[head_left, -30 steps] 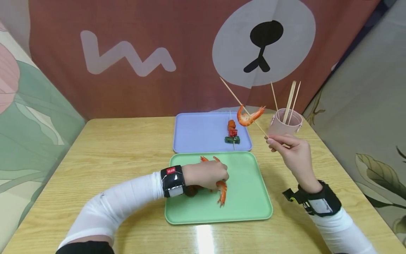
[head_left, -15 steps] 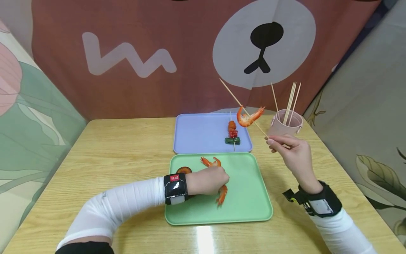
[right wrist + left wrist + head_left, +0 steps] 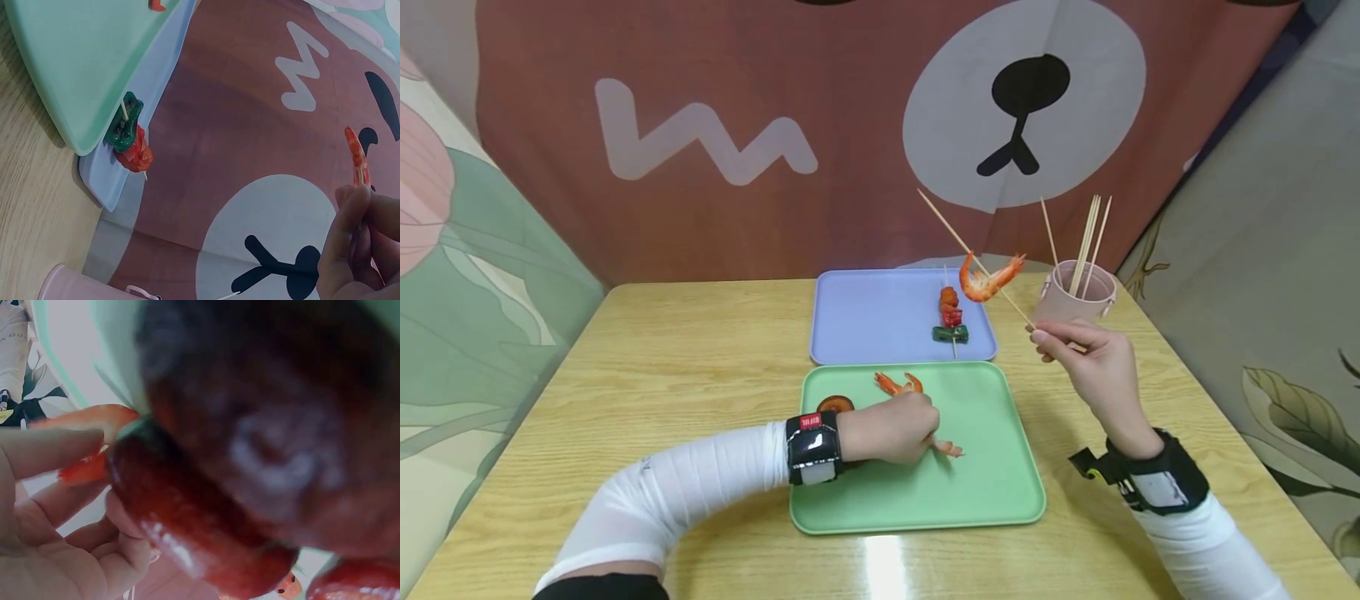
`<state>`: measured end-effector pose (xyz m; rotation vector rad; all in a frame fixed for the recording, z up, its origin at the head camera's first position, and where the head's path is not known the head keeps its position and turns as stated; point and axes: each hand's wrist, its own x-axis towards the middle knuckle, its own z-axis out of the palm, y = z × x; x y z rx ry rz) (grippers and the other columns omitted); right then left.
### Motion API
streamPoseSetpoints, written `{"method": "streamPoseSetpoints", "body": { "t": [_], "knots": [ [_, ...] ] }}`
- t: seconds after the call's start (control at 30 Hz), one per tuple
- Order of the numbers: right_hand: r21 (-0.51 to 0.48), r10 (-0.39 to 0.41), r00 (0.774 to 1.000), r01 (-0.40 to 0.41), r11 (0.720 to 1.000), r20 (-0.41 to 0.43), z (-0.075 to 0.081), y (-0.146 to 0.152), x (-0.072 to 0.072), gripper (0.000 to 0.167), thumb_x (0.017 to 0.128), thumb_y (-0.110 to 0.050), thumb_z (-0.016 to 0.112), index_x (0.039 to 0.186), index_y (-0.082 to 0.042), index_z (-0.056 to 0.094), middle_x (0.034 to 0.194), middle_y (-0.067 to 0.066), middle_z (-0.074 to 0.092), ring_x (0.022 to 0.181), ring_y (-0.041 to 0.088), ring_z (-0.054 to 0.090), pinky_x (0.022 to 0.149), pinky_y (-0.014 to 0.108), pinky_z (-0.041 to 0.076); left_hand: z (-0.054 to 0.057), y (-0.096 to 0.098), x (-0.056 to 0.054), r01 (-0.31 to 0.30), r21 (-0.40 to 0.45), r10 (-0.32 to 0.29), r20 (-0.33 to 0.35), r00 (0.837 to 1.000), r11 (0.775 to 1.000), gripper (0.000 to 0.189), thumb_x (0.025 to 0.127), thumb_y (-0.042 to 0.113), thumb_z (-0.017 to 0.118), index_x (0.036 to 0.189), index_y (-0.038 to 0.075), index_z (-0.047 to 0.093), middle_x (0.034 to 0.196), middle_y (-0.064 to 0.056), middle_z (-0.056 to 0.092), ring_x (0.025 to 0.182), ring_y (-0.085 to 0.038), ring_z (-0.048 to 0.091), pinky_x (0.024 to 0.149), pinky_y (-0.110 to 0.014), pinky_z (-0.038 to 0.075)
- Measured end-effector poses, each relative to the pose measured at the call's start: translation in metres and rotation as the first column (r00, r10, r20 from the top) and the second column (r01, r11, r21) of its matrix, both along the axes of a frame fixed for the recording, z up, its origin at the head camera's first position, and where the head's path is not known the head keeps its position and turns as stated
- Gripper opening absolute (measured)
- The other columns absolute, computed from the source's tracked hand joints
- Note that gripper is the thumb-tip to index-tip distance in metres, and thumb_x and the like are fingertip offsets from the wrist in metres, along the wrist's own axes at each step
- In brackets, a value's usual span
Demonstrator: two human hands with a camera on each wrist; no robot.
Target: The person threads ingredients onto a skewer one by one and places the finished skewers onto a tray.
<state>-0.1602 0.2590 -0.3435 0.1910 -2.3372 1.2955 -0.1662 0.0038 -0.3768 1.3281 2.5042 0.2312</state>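
Observation:
My right hand [image 3: 1093, 358] pinches the lower end of a wooden skewer [image 3: 942, 218], held up at a slant above the table. One orange shrimp [image 3: 981, 283] is threaded on that skewer. Low over the green tray [image 3: 992, 492], my left hand [image 3: 898, 427] pinches another shrimp [image 3: 94, 444], whose tail pokes out to the right of the fingers in the head view. Behind the knuckles lies a further shrimp [image 3: 891, 383]. A round dark brown piece [image 3: 835, 404] sits by the left wrist; glossy red-brown pieces [image 3: 181, 512] fill much of the left wrist view.
Beyond the green tray lies a blue tray [image 3: 880, 317] with a finished-looking skewer of green, red and orange pieces [image 3: 951, 315]. A pink bucket [image 3: 1075, 292] holding several bare skewers [image 3: 1084, 242] stands at the back right. A patterned cloth [image 3: 737, 217] hangs behind the table.
My left hand has shifted slightly nearer, uncovering the round brown piece. The shrimp at its fingers has swung from pointing toward me to pointing right. My right hand stays nearly still with the skewer.

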Motion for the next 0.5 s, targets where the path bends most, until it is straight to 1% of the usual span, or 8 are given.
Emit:
{"method": "streamPoseSetpoints", "body": {
  "t": [0.07,0.1,0.2,0.23,0.33,0.43,0.5],
  "knots": [
    [-0.003,0.000,1.000,0.000,1.000,0.005,-0.001,0.000,0.000,0.014,0.083,-0.006,0.071,0.096,0.001,0.074,0.075,-0.016,0.065,0.062,0.001,0.061,0.055,0.012,0.049,-0.001,0.000,0.000,0.004,0.017,-0.004,-0.013,1.000,1.000,0.017,0.079,-0.004,0.062,0.073,0.012,0.067,0.067,0.007,0.052,0.060,-0.006,0.041,0.051,-0.014,0.036],
    [-0.003,-0.002,1.000,0.002,1.000,0.008,-0.001,0.000,0.000,0.014,0.083,-0.007,0.071,0.096,0.000,0.074,0.075,-0.016,0.065,0.062,0.001,0.061,0.055,0.013,0.049,-0.001,0.000,-0.001,0.011,0.027,-0.010,-0.018,1.000,1.000,0.017,0.080,-0.003,0.063,0.074,0.012,0.069,0.067,0.006,0.055,0.061,-0.005,0.044,0.052,-0.013,0.037],
    [-0.007,0.003,1.000,-0.003,1.000,0.014,-0.001,0.000,0.000,0.014,0.084,-0.007,0.071,0.096,0.000,0.074,0.074,-0.015,0.065,0.062,0.001,0.061,0.055,0.013,0.050,-0.003,0.000,-0.001,0.017,0.064,-0.015,-0.028,0.999,0.998,0.013,0.082,0.005,0.069,0.072,0.013,0.071,0.066,0.007,0.059,0.060,-0.003,0.048,0.055,-0.012,0.038],
    [-0.007,0.004,1.000,-0.004,1.000,0.016,-0.001,0.000,0.000,0.014,0.084,-0.007,0.071,0.096,0.001,0.074,0.075,-0.015,0.065,0.062,0.001,0.061,0.055,0.013,0.050,-0.003,0.000,-0.001,0.019,0.071,-0.017,-0.037,0.999,0.997,0.013,0.082,0.009,0.071,0.070,0.013,0.071,0.066,0.008,0.060,0.060,-0.002,0.048,0.056,-0.012,0.038],
    [-0.012,0.011,1.000,-0.011,1.000,0.019,0.002,-0.002,0.001,0.014,0.084,-0.005,0.070,0.096,0.002,0.074,0.074,-0.015,0.065,0.062,0.001,0.061,0.056,0.012,0.050,-0.004,0.001,-0.001,0.002,0.091,0.003,-0.049,0.999,0.996,0.018,0.082,0.021,0.074,0.065,0.015,0.069,0.063,0.010,0.059,0.056,-0.001,0.045,0.054,-0.012,0.036],
    [-0.018,0.020,1.000,-0.020,1.000,0.019,0.010,-0.007,0.005,0.014,0.085,-0.003,0.069,0.095,0.004,0.073,0.074,-0.014,0.065,0.061,0.002,0.061,0.056,0.012,0.050,-0.003,-0.001,-0.002,-0.033,0.119,0.035,-0.012,0.999,0.992,0.017,0.081,0.022,0.075,0.066,0.016,0.070,0.060,0.012,0.055,0.052,-0.001,0.041,0.050,-0.013,0.032],
    [-0.024,0.026,0.999,-0.026,0.999,0.020,0.015,-0.011,0.008,0.014,0.085,-0.002,0.068,0.095,0.005,0.073,0.074,-0.013,0.065,0.061,0.002,0.061,0.057,0.013,0.050,-0.003,-0.003,-0.004,-0.069,0.170,0.062,0.047,0.997,0.983,0.012,0.081,0.018,0.074,0.069,0.016,0.072,0.059,0.012,0.052,0.051,0.000,0.038,0.049,-0.012,0.030]
  ]
}}
